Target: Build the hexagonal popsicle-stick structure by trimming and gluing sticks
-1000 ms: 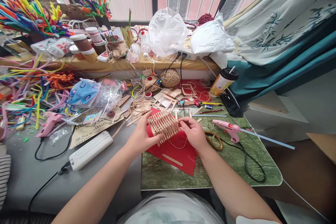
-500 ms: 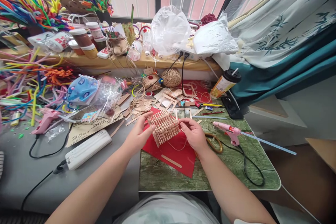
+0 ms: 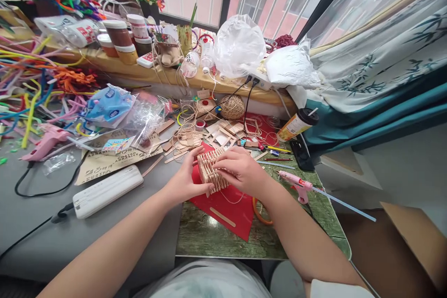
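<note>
A small basket-like piece woven from tan twine [image 3: 207,165] is tilted above a red sheet [image 3: 240,226]. My left hand [image 3: 181,179] grips it from the left, thumb along the near edge and fingers behind. Over its right part lies my right hand [image 3: 244,172], fingers bent and pinched together against the weave. A thin loose strand of twine [image 3: 232,202] loops from the piece's underside up toward that hand. My right fingertips are partly hidden, and so is the right side of the weave. On the red sheet lies one flat wooden craft stick [image 3: 222,217].
To the right, a pink glue gun [image 3: 295,180] with a long glue stick lies near a lidded drink cup [image 3: 298,124]. Behind are wooden pieces and a twine ball [image 3: 233,107]. A white power strip [image 3: 108,192] and another pink glue gun [image 3: 47,142] are left.
My right hand has moved left from beside the woven piece to over its right part. My left hand still holds the piece. The camera view has shifted and tilted slightly.
</note>
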Motion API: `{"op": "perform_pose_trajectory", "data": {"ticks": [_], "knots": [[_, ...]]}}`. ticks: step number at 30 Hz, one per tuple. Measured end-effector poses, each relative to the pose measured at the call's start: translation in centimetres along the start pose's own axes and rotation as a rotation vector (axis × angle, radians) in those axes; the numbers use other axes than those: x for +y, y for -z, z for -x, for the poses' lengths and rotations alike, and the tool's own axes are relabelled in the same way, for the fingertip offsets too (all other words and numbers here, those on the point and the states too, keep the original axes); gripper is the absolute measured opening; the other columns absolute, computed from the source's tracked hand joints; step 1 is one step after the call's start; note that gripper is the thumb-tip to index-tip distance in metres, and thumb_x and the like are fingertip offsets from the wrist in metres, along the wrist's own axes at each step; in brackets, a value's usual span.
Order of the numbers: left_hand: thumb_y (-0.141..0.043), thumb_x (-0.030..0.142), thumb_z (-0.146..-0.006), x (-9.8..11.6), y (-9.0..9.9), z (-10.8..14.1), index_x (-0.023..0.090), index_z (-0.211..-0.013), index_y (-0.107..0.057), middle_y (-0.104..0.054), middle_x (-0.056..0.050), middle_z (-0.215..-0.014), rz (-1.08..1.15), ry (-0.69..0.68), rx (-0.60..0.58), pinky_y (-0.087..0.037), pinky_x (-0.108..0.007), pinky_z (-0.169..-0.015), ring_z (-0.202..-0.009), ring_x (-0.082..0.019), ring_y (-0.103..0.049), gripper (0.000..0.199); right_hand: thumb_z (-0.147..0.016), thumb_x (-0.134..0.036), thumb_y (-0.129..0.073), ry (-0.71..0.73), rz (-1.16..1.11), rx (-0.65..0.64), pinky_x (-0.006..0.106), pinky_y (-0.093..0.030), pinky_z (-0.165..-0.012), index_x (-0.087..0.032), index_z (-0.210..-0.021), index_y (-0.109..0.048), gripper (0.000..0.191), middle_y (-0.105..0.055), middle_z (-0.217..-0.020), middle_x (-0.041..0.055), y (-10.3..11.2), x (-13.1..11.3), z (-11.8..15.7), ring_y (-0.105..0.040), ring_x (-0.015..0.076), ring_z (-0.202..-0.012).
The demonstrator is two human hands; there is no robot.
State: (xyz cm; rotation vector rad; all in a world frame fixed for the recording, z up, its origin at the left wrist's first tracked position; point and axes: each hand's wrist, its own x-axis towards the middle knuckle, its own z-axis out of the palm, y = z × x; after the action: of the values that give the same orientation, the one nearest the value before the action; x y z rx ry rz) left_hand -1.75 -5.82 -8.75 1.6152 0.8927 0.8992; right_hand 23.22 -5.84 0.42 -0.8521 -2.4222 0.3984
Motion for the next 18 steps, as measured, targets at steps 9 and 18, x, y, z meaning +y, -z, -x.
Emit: {"op": "perform_pose_trajectory", "data": {"ticks": [9, 18], "knots": [[-0.097, 0.047, -0.074, 0.10, -0.07, 0.23, 0.035, -0.165, -0.027, -0.032, -0.013, -0.174, -0.030, 0.016, 0.011, -0.034, -0.060, -0.133, -0.158, -0.040, -0.041, 0.115, -0.106, -0.024, -0.065, -0.032, 0.001, -0.175, 0.046, -0.041, -0.099, -0.024, -0.101, -0.072, 0.009, -0.078, -0.104, 0.0051, -0.74, -0.18, -0.89, -0.064, 0.0232, -0.104], [-0.096, 0.052, -0.073, 0.28, -0.06, 0.12, 0.032, -0.165, -0.028, -0.033, -0.016, -0.173, -0.052, 0.025, 0.012, -0.035, -0.062, -0.132, -0.158, -0.042, -0.042, 0.116, -0.106, -0.025, -0.065, -0.069, -0.023, -0.234, 0.046, -0.040, -0.101, -0.024, -0.103, -0.071, 0.007, -0.077, -0.102, 0.0048, -0.19, -0.45, -1.09, -0.063, 0.0233, -0.104]]}}
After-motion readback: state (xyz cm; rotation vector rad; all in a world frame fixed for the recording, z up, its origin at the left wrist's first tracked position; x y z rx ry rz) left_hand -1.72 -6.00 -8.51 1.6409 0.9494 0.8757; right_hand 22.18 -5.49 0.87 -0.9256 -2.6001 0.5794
